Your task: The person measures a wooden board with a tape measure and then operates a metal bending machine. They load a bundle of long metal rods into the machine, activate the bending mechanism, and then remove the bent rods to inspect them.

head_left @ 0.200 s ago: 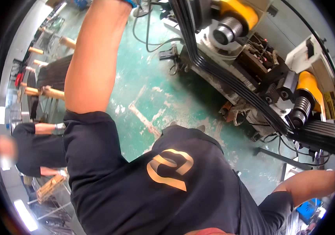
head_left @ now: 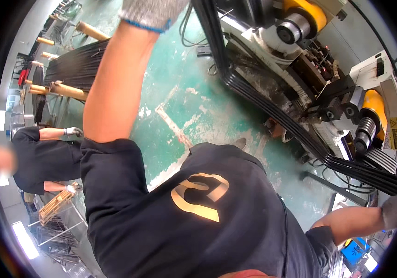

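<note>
A long bundle of black rubber strips (head_left: 272, 104) runs from the top middle down to the far right, along a machine. My left hand (head_left: 154, 10) wears a grey knit glove and is raised to the top edge, just left of the bundle's upper end; the fingers are cut off by the frame. At the right rim, just below the bundle's lower end, is my right hand (head_left: 393, 209), also in a grey glove and mostly out of view. Whether either hand grips the strips cannot be seen. My black shirt (head_left: 198, 217) fills the lower middle.
A machine with yellow rollers (head_left: 372, 104) stands at the right on the green floor (head_left: 180, 92). At the left are racks with wooden pegs (head_left: 68, 90) holding black strips. A co-worker in black (head_left: 45, 160) with gloved hands stands at the far left by a wooden piece (head_left: 57, 206).
My left arm has risen a little, so more of the grey glove shows at the top edge. The strips and the co-worker stay where they were.
</note>
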A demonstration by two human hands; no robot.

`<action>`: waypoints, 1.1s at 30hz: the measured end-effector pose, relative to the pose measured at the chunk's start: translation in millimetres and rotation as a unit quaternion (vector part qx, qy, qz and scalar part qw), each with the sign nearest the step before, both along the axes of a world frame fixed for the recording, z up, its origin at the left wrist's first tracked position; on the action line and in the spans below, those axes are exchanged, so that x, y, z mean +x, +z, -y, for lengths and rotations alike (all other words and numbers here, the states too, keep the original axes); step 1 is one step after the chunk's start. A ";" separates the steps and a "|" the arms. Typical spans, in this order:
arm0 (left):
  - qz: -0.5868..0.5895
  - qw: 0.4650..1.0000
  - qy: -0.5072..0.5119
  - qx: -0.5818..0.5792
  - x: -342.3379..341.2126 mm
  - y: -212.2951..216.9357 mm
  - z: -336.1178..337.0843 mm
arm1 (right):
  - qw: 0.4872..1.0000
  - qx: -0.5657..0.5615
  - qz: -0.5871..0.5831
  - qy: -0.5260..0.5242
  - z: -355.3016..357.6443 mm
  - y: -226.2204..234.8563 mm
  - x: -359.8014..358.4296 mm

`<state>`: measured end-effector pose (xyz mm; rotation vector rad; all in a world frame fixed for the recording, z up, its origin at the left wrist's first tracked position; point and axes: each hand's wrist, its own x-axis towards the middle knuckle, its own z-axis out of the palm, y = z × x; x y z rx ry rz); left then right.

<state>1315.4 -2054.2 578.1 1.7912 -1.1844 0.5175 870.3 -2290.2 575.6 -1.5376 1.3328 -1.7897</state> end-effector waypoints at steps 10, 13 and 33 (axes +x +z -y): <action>-0.415 0.906 -0.052 -0.060 35.5 -169.1 -179.2 | 0.990 0.077 0.056 0.105 -171.8 -208.1 50.8; -0.430 0.901 -0.041 -0.039 32.4 -216.3 -230.5 | 0.983 0.104 0.059 0.143 -241.8 -269.3 47.4; -0.502 0.856 0.009 -0.119 -86.6 -331.9 -590.9 | 0.968 0.216 -0.010 0.124 -607.8 -463.8 -65.2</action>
